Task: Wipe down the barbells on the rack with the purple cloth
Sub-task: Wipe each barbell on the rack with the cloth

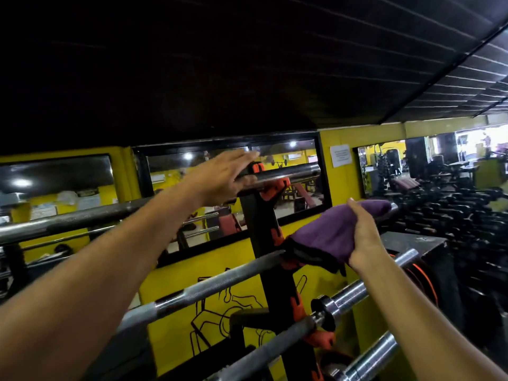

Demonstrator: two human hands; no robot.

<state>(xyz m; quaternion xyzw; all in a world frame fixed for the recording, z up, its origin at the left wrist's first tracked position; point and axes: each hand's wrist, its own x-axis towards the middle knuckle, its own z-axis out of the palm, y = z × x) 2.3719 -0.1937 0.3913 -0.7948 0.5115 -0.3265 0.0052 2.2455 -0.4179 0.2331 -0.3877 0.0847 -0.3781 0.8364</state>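
top barbell: chrome sleeve point(291, 171) resting in orange hook of rack upright point(257, 226), long axis running left-low to right-high across view, free end pointing right
left hand: point(222, 180) laid over top barbell just left of the upright, fingers straight and close together, thumb hidden under bar; wrapped or not, cannot tell
right hand: point(362, 237) below and right of that sleeve, fingers curled round bunched purple cloth point(330, 235), thumb on top
cloth position: off the top bar, held apart from it; lower folds draped near second barbell point(214, 284), contact unclear
key relation: uncovered sleeve lies up and left of cloth hand; right hand nearer to sleeve end, left hand already on shaft
likely next: probably lift cloth up-left onto sleeve, then stroke along bar axis
lower bars: two more barbells point(343, 301) on lower hooks, parallel, not touched by either hand
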